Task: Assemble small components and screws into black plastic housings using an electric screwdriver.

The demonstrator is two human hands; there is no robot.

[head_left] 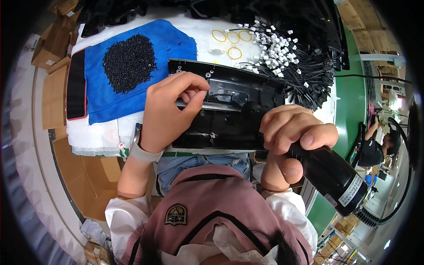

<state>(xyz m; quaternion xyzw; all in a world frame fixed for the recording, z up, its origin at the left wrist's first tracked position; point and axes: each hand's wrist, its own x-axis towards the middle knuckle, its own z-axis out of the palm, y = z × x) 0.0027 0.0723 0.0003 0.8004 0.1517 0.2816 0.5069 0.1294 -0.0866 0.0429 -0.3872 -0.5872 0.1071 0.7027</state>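
The white table (99, 137) is bright, the black panel (234, 128) shines, and things bend near the dark round edge.

One black cylindrical tool (331, 176) — one blue cloth (171, 40), four yellow loops (228, 53), one phone (77, 86).

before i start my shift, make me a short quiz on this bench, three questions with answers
1. Multiple choice: what is heaped on the blue cloth?
A) white connectors
B) small black parts
C) yellow bands

2. True or false: the left hand grips the black cylindrical tool.

3. Fill in: the light grey wrist strap is worn on the person's ___ side.

Key:
1. B
2. False; the right hand grips it.
3. left
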